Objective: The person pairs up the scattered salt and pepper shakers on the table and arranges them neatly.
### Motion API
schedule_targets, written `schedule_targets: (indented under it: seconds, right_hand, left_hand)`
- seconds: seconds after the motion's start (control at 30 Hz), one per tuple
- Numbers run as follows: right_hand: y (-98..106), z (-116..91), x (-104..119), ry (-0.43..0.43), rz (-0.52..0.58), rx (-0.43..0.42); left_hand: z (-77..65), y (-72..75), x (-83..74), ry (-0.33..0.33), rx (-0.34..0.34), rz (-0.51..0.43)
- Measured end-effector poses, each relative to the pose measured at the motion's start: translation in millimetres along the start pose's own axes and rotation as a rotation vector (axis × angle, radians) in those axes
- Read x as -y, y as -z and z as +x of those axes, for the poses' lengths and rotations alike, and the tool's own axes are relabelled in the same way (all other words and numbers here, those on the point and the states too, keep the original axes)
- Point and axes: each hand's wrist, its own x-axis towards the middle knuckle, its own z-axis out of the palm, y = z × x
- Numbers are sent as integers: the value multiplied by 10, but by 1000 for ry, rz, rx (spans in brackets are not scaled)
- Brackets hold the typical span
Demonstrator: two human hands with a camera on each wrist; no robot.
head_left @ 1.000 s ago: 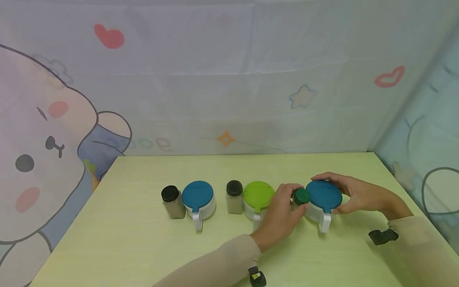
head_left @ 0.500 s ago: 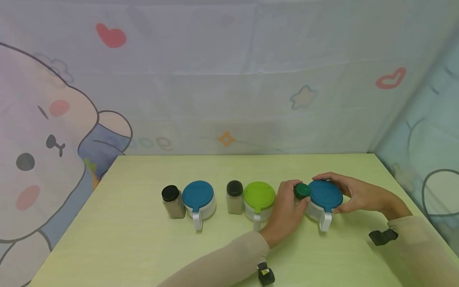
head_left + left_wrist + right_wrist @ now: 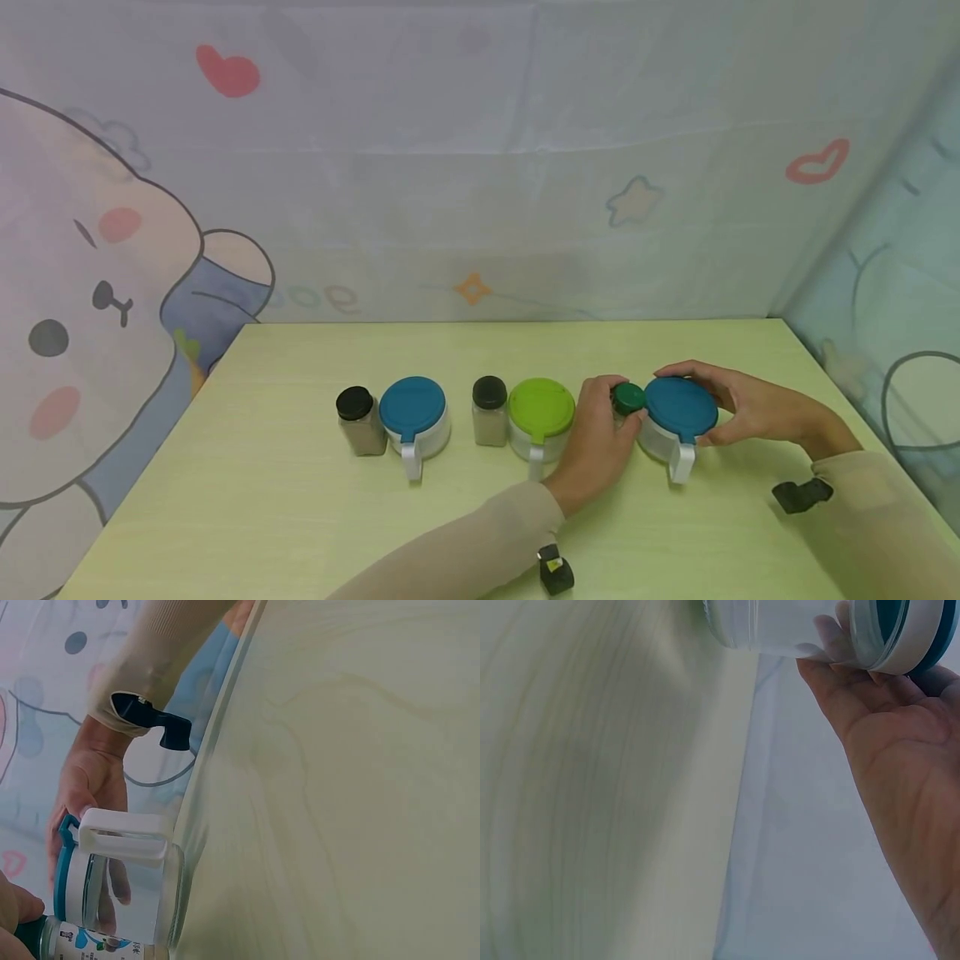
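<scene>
My left hand point(image 3: 596, 442) grips a small spice bottle with a green cap point(image 3: 628, 398), thumb and fingers on either side of its top. In the left wrist view the bottle's printed label point(image 3: 97, 941) shows, its side against a clear jar with a white handle point(image 3: 124, 834). That jar has a blue lid point(image 3: 681, 407); my right hand point(image 3: 757, 412) holds it from the right, thumb in front and fingers behind. The right wrist view shows fingers through the jar's clear wall point(image 3: 787, 630). Left of my left hand stands a green-lidded jar point(image 3: 542, 408), its right side partly covered.
Beside the green-lidded jar is a black-capped spice bottle point(image 3: 490, 417). Farther left, another black-capped bottle point(image 3: 362, 423) leans close to a second blue-lidded jar point(image 3: 414, 408). All stand in a row on the pale table point(image 3: 262, 500), with a printed cloth point(image 3: 450, 192) behind.
My left hand has shifted slightly right and back, bringing the green-capped spice bottle up against the blue-lidded jar. The right hand and its jar have barely moved.
</scene>
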Motion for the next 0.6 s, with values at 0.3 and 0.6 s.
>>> schedule_targets:
  seconds: [0.3, 0.6]
  right_hand:
    - [-7, -7, -31, -2, 21, 2]
    - [-11, -36, -48, -18, 30, 23]
  left_hand:
    - [1, -17, 40, -10, 9, -1]
    - [-17, -42, 77, -29, 4, 21]
